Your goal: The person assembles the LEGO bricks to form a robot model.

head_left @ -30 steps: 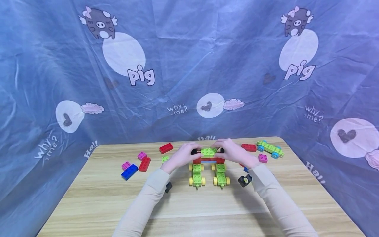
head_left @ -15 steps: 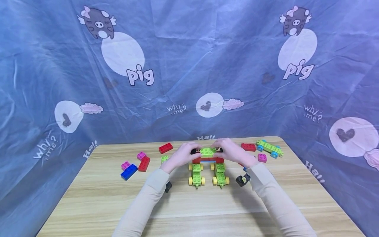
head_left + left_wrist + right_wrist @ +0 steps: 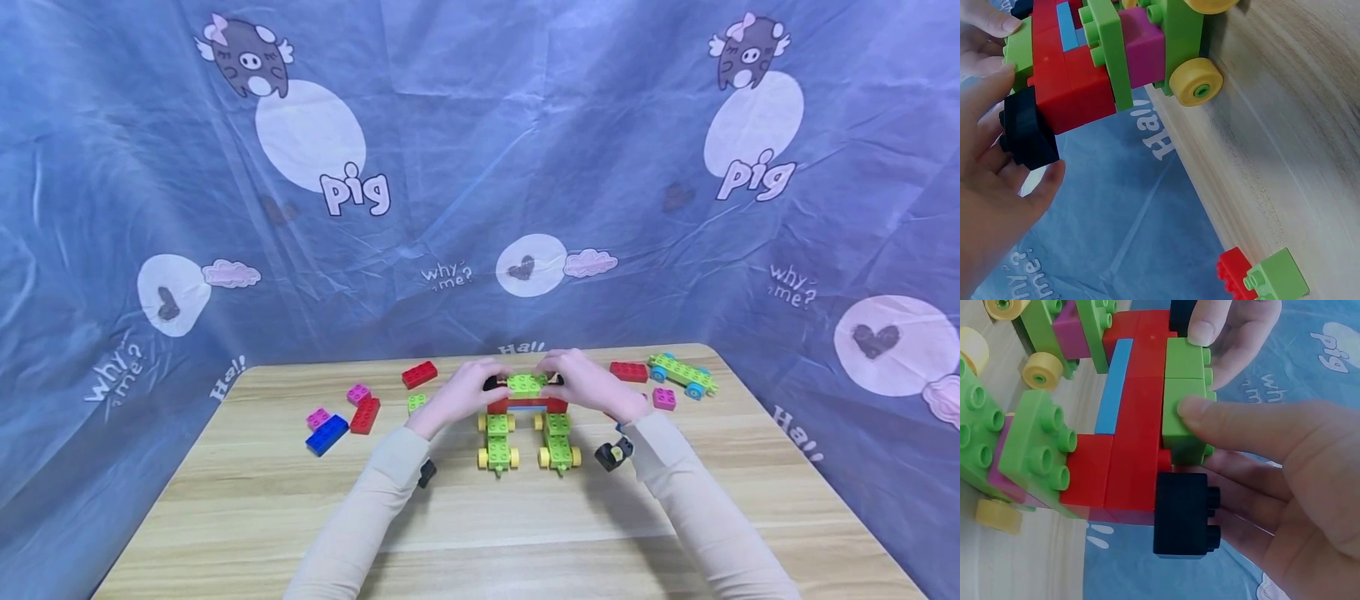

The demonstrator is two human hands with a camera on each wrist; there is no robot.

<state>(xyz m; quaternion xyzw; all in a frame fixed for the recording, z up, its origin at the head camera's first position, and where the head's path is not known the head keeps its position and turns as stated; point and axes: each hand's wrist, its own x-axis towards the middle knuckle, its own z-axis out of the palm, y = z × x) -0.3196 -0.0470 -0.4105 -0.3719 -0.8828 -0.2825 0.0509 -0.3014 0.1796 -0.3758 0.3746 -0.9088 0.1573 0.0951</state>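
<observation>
My left hand [image 3: 474,390] and right hand [image 3: 581,385] meet over a toy brick build. Two light green bricks [image 3: 1184,403] sit side by side on a row of red bricks [image 3: 1138,415], and each hand pinches one at its end. The right thumb lies across the nearer green brick's side, other fingers behind it. A black brick [image 3: 1180,515] caps the red row's end by the right hand; another black brick [image 3: 1030,128] is beside the left hand's fingers. Below stand two green wheeled bases [image 3: 498,450] with yellow wheels, joined through magenta bricks [image 3: 1142,47] and green bricks.
Loose on the wooden table [image 3: 480,533]: red bricks [image 3: 366,415], a blue brick [image 3: 327,435], magenta bricks [image 3: 358,393] and a green brick [image 3: 417,403] to the left. On the right lie a red brick [image 3: 628,372], a magenta brick [image 3: 664,398] and a green car base [image 3: 681,375] with blue wheels.
</observation>
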